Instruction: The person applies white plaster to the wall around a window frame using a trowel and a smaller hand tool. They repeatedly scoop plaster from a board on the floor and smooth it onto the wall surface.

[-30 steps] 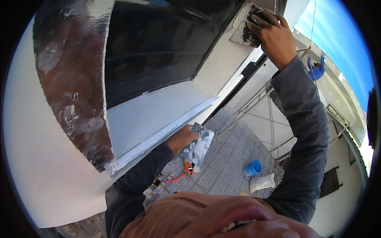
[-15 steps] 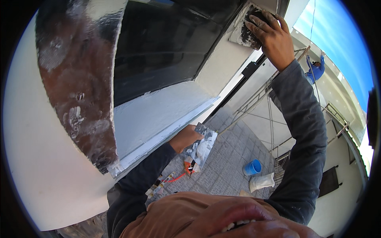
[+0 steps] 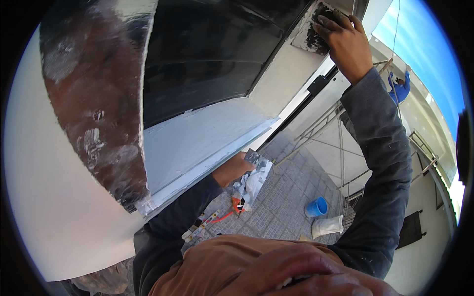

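High at the window's side reveal (image 3: pixel 276 69), my right hand (image 3: pixel 348 47) is closed on a flat trowel (image 3: pixel 307 38). Its dark, plaster-smeared blade lies against the pale surface. Lower down, beside the outer edge of the white sill (image 3: pixel 207 128), my left hand (image 3: pixel 232 169) grips a flat metal plate (image 3: pixel 260 170). A lump of white plaster (image 3: pixel 254 183) sits on that plate. The left fingers are partly hidden beneath it.
Dark window glass (image 3: pixel 202 54) fills the upper middle, beside a brown, plaster-marked strip (image 3: pixel 94 98). Below on the paving are a blue bucket (image 3: pixel 316 207), a white sack (image 3: pixel 327 226), a spirit level (image 3: pixel 202 224) and an orange tool (image 3: pixel 238 204). A person in blue (image 3: pixel 401 89) is near scaffolding (image 3: pixel 316 133).
The whole view has shifted slightly, so most things appear a little further right. Both hands keep their holds, and the right-hand trowel stays at the reveal.
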Available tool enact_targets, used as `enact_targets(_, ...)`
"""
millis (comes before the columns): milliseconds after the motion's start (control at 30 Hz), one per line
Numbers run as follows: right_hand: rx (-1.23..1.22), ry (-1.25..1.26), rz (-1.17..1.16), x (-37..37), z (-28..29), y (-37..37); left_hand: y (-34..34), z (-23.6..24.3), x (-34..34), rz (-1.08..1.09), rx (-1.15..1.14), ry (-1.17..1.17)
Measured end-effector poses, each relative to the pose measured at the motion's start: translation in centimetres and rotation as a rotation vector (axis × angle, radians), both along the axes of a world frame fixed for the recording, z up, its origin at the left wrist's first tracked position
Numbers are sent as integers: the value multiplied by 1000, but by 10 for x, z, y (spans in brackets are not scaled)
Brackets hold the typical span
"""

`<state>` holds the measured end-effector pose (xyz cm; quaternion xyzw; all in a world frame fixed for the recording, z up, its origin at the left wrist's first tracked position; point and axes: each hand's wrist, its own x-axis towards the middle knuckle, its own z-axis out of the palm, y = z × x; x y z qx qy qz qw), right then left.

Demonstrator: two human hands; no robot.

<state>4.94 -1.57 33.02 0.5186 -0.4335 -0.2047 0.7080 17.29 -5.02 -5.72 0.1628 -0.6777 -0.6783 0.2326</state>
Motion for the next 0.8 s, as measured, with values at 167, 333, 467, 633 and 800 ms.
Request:
enact_targets(167,-24,-46,-56,16,-12,26,2,2,0,21,38,39)
enact_targets(333,38,-51,146,5,-19,21,2,10,3,-10,43,11)
enact_targets(467,39,-73,82,-8,-18,8,3,13,4,20,-24,22)
enact_targets(633,38,-20,91,-16,-13,4,5,9,0,28,-1,53)
enact_targets(800,25,13,71,-16,-11,2,0,4,-4,5,-14,-17)
